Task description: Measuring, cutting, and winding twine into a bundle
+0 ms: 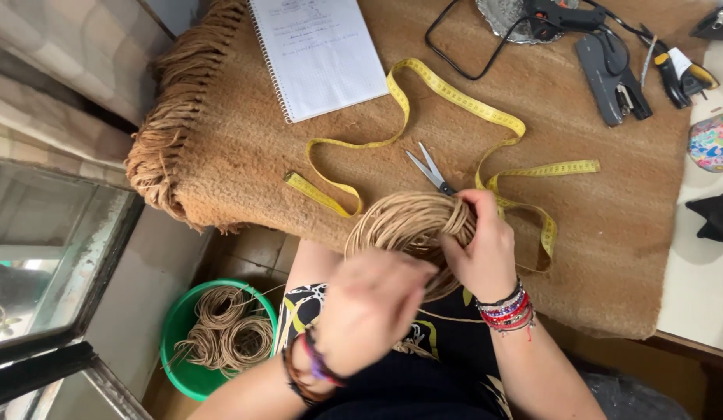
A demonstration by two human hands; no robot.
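Your right hand (486,249) is clamped on the coil of tan cord (412,225), fingers curled over its far right edge and pinching the strands, and the coil sits just off the near edge of the woven mat (610,225), above your lap. Your left hand (369,307) is in front of the coil's near side, blurred, so I cannot tell whether those fingers are closed on the cord or only against it. On the mat, just beyond the coil, lie the scissors (429,169), blades apart and pointing away from you, their handles hidden behind your right fingers. The yellow measuring tape (455,95) snakes across the mat's middle, looping round the scissors on both sides. At the mat's far edge rests a spiral notebook (318,54), open to a written page. Toward the mat's far right corner you have a glue gun (560,15) with its black cable, and a dark hand punch (610,78) beside it. Down on the floor, left of the mat's fringed end, a green basin (182,373) holds more coils of the same cord (229,330).
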